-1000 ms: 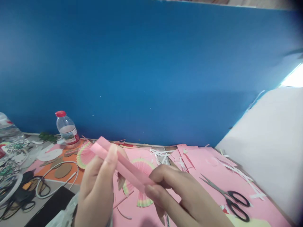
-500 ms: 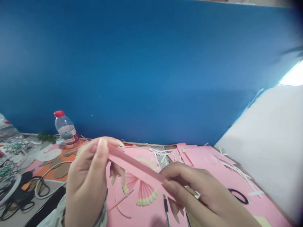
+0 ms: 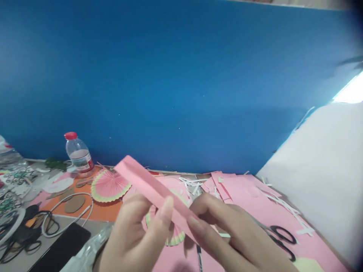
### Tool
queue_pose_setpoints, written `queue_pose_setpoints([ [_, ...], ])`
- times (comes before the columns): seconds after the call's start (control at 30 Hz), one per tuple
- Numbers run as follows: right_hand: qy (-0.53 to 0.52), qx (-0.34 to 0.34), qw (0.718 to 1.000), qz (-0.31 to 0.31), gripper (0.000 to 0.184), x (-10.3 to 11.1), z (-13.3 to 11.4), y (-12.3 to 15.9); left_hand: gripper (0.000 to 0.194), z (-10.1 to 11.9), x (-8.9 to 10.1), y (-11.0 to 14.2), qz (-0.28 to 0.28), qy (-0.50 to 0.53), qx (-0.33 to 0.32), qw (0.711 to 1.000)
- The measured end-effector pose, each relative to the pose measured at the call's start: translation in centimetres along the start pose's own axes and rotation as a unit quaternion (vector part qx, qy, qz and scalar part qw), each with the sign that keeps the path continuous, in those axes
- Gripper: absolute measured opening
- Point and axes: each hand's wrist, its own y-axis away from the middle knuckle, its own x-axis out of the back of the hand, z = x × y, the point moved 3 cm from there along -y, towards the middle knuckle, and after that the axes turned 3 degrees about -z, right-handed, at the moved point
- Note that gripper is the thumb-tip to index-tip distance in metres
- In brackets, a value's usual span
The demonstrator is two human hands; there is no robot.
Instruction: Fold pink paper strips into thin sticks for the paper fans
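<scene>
A folded strip of pink paper (image 3: pixel 143 177) slants across the middle, its upper left end free in the air. My left hand (image 3: pixel 141 230) pinches it near the middle, thumb on top of the strip. At its lower right end my right hand (image 3: pixel 227 230) grips it between thumb and fingers. Beneath the hands, a pleated pink paper fan with a yellow-green edge (image 3: pixel 176 238) is partly hidden. Another pleated paper fan (image 3: pixel 110 187) lies to the left of the strip. Below the strip a pen (image 3: pixel 200 258) shows in part.
A water bottle with a red cap (image 3: pixel 79 153) stands back left. A black phone (image 3: pixel 65 245), a white cable (image 3: pixel 47 226) and brown discs (image 3: pixel 75 204) lie on the left. Scissors (image 3: pixel 283 234) and white paper scraps (image 3: pixel 292 209) lie right, on pink paper (image 3: pixel 255 196). A blue panel (image 3: pixel 181 83) rises behind.
My left hand has slid from the strip's upper left end down to its middle, closer to my right hand. The fan on the left and the scissors are now uncovered.
</scene>
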Motion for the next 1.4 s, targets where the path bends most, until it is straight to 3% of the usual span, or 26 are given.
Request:
queue_pose_setpoints([
  [0.13,0.096,0.085,0.989,0.073,0.029,-0.4,-0.3,-0.4,0.03,1.9,-1.0,-0.1,-0.038,-0.102,-0.135,0.985],
  [0.23,0.108,0.13,0.977,0.127,0.025,-0.2,-0.5,-0.3,0.031,2.3,-0.7,-0.8,-0.093,-0.107,-0.182,0.973],
  [0.37,0.106,0.128,0.981,0.104,0.018,-0.3,-0.5,-0.1,0.026,2.4,-0.3,-1.0,-0.139,-0.107,-0.21,0.962],
  [0.53,0.128,0.149,0.976,0.097,0.021,-0.2,-0.8,-0.3,0.028,2.6,-0.3,-0.9,-0.125,-0.156,-0.203,0.959],
  [0.73,0.21,0.241,0.933,0.165,0.026,-0.6,-0.9,-0.6,0.03,2.7,-0.7,-0.8,-0.129,-0.193,-0.199,0.952],
  [0.83,0.23,0.258,0.914,0.211,0.023,-1.0,-0.7,-0.6,0.03,2.5,-0.6,-0.7,-0.105,-0.197,-0.152,0.963],
  [0.93,0.23,0.272,0.902,0.244,0.019,-1.0,-1.0,-0.3,0.03,2.2,-0.8,-0.5,-0.117,-0.145,-0.098,0.978],
  [1.07,0.216,0.207,0.93,0.211,0.02,-0.4,-1.4,0.1,0.023,2.3,-1.0,-0.4,-0.099,-0.12,-0.102,0.983],
  [1.17,0.187,0.166,0.947,0.204,0.018,0.1,-1.3,0.2,0.021,2.4,-1.2,-0.2,-0.128,-0.108,-0.136,0.976],
  [1.23,0.179,0.17,0.952,0.182,0.019,0.0,-1.1,0.0,0.018,2.2,-1.0,0.1,-0.127,-0.099,-0.141,0.977],
  [1.33,0.183,0.212,0.942,0.185,0.022,-0.4,-0.8,-0.5,0.012,1.8,-0.4,0.4,-0.064,-0.112,-0.124,0.984],
  [1.4,0.194,0.223,0.935,0.195,0.024,-0.6,-0.6,-0.6,0.017,1.9,-0.4,0.4,-0.075,-0.135,-0.132,0.979],
])
